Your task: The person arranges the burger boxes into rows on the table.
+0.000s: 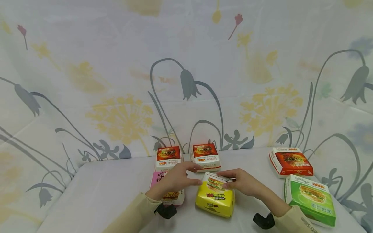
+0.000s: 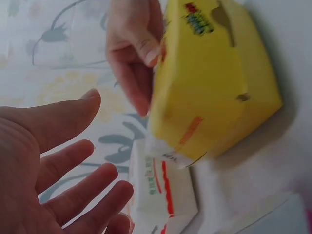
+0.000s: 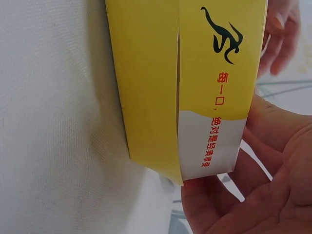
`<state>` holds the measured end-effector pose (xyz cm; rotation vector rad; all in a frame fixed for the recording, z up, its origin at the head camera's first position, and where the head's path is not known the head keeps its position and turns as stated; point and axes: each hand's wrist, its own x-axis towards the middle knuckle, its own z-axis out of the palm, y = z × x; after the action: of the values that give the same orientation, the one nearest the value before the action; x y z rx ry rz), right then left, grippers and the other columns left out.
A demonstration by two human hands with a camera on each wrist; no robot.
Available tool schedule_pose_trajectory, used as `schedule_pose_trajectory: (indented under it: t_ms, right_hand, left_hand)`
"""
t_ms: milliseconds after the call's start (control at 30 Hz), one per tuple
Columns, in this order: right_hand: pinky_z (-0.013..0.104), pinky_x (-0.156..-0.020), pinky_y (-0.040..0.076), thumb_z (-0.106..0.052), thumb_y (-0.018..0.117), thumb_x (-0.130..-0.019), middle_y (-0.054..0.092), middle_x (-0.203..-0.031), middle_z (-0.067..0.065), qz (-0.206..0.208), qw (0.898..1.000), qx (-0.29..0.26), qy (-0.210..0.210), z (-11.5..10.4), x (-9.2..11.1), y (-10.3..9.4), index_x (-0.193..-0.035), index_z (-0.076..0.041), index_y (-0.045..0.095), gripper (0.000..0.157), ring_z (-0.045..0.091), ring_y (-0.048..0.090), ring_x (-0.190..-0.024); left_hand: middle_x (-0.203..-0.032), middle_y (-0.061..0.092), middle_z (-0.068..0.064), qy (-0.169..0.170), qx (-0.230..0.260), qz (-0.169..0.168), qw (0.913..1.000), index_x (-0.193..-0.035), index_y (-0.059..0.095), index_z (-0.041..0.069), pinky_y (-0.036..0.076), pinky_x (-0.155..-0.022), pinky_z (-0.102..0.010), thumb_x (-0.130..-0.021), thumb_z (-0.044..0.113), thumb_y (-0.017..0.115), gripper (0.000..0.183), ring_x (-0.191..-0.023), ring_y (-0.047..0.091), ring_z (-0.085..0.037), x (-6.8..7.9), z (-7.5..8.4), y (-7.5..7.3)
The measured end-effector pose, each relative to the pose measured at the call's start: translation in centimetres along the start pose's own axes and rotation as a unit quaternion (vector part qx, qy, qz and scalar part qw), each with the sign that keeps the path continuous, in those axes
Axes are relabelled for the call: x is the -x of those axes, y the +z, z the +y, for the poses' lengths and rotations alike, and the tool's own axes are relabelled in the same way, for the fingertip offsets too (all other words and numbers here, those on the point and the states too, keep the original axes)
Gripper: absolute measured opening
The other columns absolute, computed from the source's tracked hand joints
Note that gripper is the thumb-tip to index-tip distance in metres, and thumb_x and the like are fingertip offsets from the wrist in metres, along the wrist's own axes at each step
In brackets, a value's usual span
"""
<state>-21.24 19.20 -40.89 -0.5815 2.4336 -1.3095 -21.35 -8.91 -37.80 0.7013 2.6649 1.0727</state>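
Observation:
A yellow burger box (image 1: 215,198) with a sandwich picture on its lid sits on the white cloth. My right hand (image 1: 244,183) grips its far right corner, thumb on the lid and fingers at the far side, as the right wrist view shows on the box (image 3: 146,87). To the left of the box is my left hand (image 1: 177,178), its fingers spread and holding nothing; in the left wrist view a gap separates this hand (image 2: 63,165) from the yellow box (image 2: 204,83). Under my left forearm, a pink and white box (image 1: 154,178) is partly hidden.
Two red and white burger boxes (image 1: 169,156) (image 1: 205,155) stand side by side behind the hands. Over on the right are another red box (image 1: 292,161) and a green one (image 1: 311,200), the latter partly behind my right sleeve. A flower-patterned curtain (image 1: 186,38) hangs at the back.

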Motion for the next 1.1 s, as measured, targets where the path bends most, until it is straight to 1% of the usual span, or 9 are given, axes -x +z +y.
schedule_pose_trajectory:
  t_ms: [167, 333, 400, 600, 700, 833, 967, 1100]
  right_hand:
    - [0.059, -0.101, 0.042, -0.022, 0.075, -0.089, 0.060, -0.133, 0.021, 0.001, 1.000, -0.003, 0.003, 0.0, 0.0, 0.1, -0.134, -0.003, 0.062, 0.050, 0.038, 0.054, -0.124]
    - [0.059, -0.100, 0.043, -0.023, 0.075, -0.089, 0.060, -0.134, 0.020, 0.007, 1.000, 0.002, 0.006, 0.1, 0.1, 0.3, -0.133, -0.006, 0.064, 0.049, 0.037, 0.054, -0.123]
    - [0.058, -0.099, 0.044, -0.024, 0.075, -0.089, 0.060, -0.134, 0.020, 0.008, 1.000, 0.005, 0.004, 0.1, 0.2, 0.4, -0.133, -0.008, 0.065, 0.048, 0.035, 0.055, -0.122]
    - [0.055, -0.098, 0.047, -0.025, 0.074, -0.091, 0.062, -0.133, 0.017, 0.007, 1.000, 0.024, -0.001, 0.0, 0.3, 0.5, -0.131, -0.010, 0.066, 0.044, 0.031, 0.057, -0.118]
    - [0.053, -0.097, 0.047, -0.027, 0.073, -0.091, 0.062, -0.132, 0.017, 0.003, 1.000, 0.030, -0.005, 0.0, 0.3, 0.4, -0.132, -0.011, 0.066, 0.044, 0.031, 0.058, -0.118]
    - [0.053, -0.096, 0.048, -0.026, 0.071, -0.093, 0.062, -0.131, 0.018, 0.001, 0.999, 0.030, -0.020, 0.2, 0.5, 0.1, -0.132, -0.008, 0.066, 0.043, 0.034, 0.058, -0.119]
    - [0.049, -0.093, 0.051, -0.025, 0.070, -0.093, 0.065, -0.127, 0.017, 0.012, 0.999, 0.029, -0.028, 0.4, 0.8, -0.1, -0.130, -0.005, 0.066, 0.042, 0.034, 0.059, -0.117]
    - [0.047, -0.092, 0.052, -0.026, 0.075, -0.090, 0.066, -0.124, 0.016, 0.029, 0.999, 0.023, -0.015, 0.4, 1.1, 0.0, -0.127, -0.004, 0.067, 0.045, 0.034, 0.060, -0.116]
  left_hand:
    - [-0.122, 0.065, 0.011, 0.005, 0.005, -0.028, 0.9996, -0.129, 0.066, 0.024, 0.050, -0.089, -0.039, -0.080, 0.037, 0.084, 0.053, -0.111, 0.059, -0.017, 0.8, 0.1, 1.0]
    - [-0.121, 0.065, 0.012, 0.012, -0.015, -0.031, 0.9993, -0.126, 0.068, 0.024, 0.050, -0.090, -0.038, -0.076, 0.034, 0.088, 0.055, -0.108, 0.061, -0.015, 1.0, 0.0, 1.8]
    - [-0.121, 0.065, 0.011, 0.008, -0.019, -0.030, 0.9993, -0.125, 0.068, 0.023, 0.050, -0.090, -0.039, -0.075, 0.032, 0.088, 0.054, -0.108, 0.062, -0.015, 1.0, -0.1, 1.9]
    - [-0.120, 0.065, 0.011, -0.007, -0.006, -0.031, 0.9995, -0.123, 0.068, 0.023, 0.050, -0.090, -0.041, -0.074, 0.029, 0.089, 0.054, -0.107, 0.062, -0.017, 1.0, 0.0, 1.9]
    - [-0.120, 0.065, 0.011, -0.008, 0.000, -0.033, 0.9994, -0.124, 0.068, 0.023, 0.050, -0.089, -0.040, -0.074, 0.028, 0.089, 0.054, -0.106, 0.062, -0.015, 1.0, 0.1, 1.9]
    - [-0.120, 0.066, 0.011, -0.003, 0.002, -0.029, 0.9996, -0.125, 0.068, 0.022, 0.051, -0.089, -0.038, -0.076, 0.026, 0.088, 0.053, -0.106, 0.062, -0.013, 0.9, 0.0, 1.7]
    - [-0.118, 0.066, 0.012, -0.008, 0.014, -0.023, 0.9996, -0.124, 0.069, 0.022, 0.051, -0.088, -0.036, -0.079, 0.022, 0.086, 0.048, -0.104, 0.062, -0.012, 0.9, -0.2, 1.7]
    - [-0.112, 0.068, 0.012, -0.014, 0.031, -0.019, 0.9993, -0.119, 0.071, 0.023, 0.052, -0.085, -0.034, -0.082, 0.018, 0.083, 0.039, -0.101, 0.063, -0.012, 1.0, -0.4, 1.7]
